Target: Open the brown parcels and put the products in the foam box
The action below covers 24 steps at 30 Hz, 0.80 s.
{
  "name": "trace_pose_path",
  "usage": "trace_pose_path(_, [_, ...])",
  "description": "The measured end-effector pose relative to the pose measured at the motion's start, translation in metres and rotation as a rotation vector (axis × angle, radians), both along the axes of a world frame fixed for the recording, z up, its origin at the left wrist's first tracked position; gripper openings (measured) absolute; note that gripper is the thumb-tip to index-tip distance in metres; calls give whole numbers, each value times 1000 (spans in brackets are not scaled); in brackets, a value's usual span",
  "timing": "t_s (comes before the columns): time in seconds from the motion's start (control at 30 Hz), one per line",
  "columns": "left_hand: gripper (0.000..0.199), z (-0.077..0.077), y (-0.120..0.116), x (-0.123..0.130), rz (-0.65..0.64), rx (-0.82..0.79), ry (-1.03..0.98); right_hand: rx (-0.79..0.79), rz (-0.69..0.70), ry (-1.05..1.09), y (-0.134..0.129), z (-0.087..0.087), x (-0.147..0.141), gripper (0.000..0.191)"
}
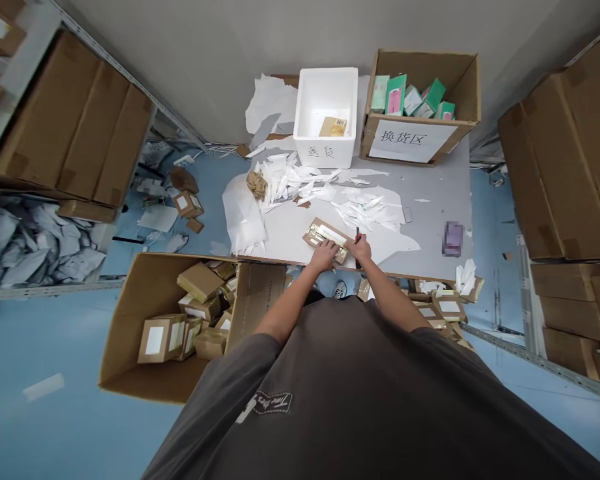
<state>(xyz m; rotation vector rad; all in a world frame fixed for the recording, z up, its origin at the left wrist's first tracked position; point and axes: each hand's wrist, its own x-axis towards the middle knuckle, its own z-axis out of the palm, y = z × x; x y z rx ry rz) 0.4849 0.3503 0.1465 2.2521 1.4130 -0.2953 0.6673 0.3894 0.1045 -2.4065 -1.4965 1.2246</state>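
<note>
A small taped cardboard box [333, 233] with a white label strip lies near the front edge of the table, tilted at an angle. My left hand [324, 256] presses on its near left side, fingers bent over the top and gripping it. Close to the box's right end, my right hand [361, 249] is closed around a slim black and red tool [358, 233] that looks like a box cutter. Its tip points away from me, and the fist hides most of the handle. Torn white paper strips [370, 212] lie just beyond the box.
A white foam bin [325, 152] and a carton of green and white packs [410, 141] stand at the table's back. To my left is a large open carton [130, 320] of small boxes. A pixelated purple item [453, 239] lies on the right. Shelves flank both sides.
</note>
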Motion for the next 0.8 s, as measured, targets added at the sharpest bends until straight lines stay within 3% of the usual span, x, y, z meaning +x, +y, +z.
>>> trace_pose_path(0.13, [47,-3,15,4,45,25,49,-2,18,18,3,5,0,71])
trace_pose_path(0.27, [54,-6,22,-5,-13,-12,33,93,39,176,-13,12,24,42])
trace_pose_path(0.33, [58,-6,26,-8,-42,-25,27,62,80,303,-25,15,40,31])
trace_pose_path(0.53, [58,-4,38,-7,-54,-55,41,-172,329,462,-40,18,56,31])
trace_pose_path(0.7, [57,-3,41,-5,-47,-84,52,-269,424,526,-22,17,53,33])
trace_pose_path(0.8, [60,-3,43,-4,-34,-116,62,-318,393,595,-17,17,54,37])
